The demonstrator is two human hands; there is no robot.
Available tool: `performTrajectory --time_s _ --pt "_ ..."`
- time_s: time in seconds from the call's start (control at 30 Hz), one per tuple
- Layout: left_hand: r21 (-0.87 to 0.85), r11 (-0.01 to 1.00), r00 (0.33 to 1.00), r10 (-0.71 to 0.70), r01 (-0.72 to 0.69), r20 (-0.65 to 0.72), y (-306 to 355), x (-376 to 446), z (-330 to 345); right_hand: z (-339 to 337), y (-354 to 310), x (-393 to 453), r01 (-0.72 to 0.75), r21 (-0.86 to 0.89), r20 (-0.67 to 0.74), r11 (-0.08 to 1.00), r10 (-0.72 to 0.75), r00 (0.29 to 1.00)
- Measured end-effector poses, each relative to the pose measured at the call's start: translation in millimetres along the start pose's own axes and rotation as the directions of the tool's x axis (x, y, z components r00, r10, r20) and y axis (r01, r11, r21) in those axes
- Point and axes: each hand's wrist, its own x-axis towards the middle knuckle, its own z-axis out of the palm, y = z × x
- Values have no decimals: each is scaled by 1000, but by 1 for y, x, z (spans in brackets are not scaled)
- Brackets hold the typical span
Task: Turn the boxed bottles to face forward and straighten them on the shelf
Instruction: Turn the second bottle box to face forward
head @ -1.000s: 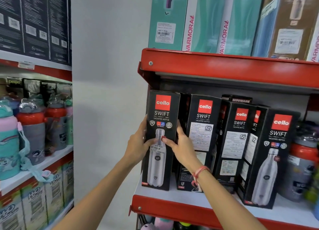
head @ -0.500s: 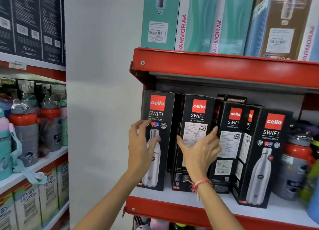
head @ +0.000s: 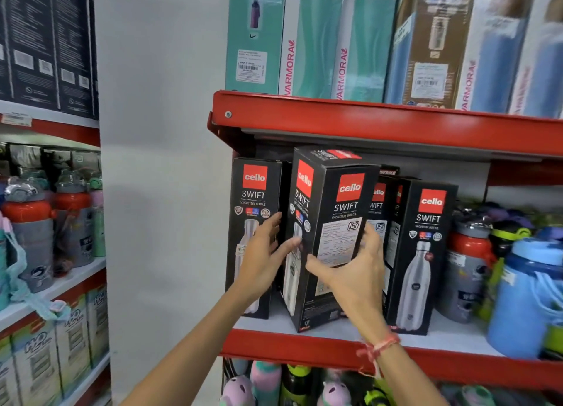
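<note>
Black Cello Swift bottle boxes stand on a red-edged white shelf [head: 304, 341]. The leftmost box [head: 256, 192] faces forward. The second box [head: 332, 198] is pulled out and tilted, turned so a corner points at me, its label side to the right. My right hand [head: 356, 271] grips its right side and my left hand [head: 265, 259] touches its left face with fingers spread. Two more boxes [head: 377, 201] behind show side labels. The rightmost box [head: 426, 253] faces forward, slightly angled.
The red upper shelf lip [head: 365, 122] hangs just above the box tops. Loose red-capped and blue bottles [head: 530, 290] crowd the shelf's right end. A white pillar [head: 161, 162] stands on the left, with another shelf unit of bottles [head: 39, 223] beyond it.
My right hand took hold of the second box, which has come forward, tilted and started turning. My left hand moved off the first box toward it.
</note>
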Motion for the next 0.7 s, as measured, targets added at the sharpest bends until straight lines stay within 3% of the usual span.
performTrajectory --time_s 0.1,0.23,0.47,0.7 --pt "-40 999 988 -26 33 154 10 -4 -5 -28 -4 2 47 122 50 991 -53 997" --pt "-124 990 947 -17 60 321 25 -8 -7 -52 1 3 -12 183 204 983 -26 979" --pt "-43 998 993 53 -49 107 33 -10 5 -68 -13 40 -51 188 564 981 -65 823" --pt "156 984 993 95 -84 -64 17 0 22 -43 -6 62 38 163 523 986 -119 844"
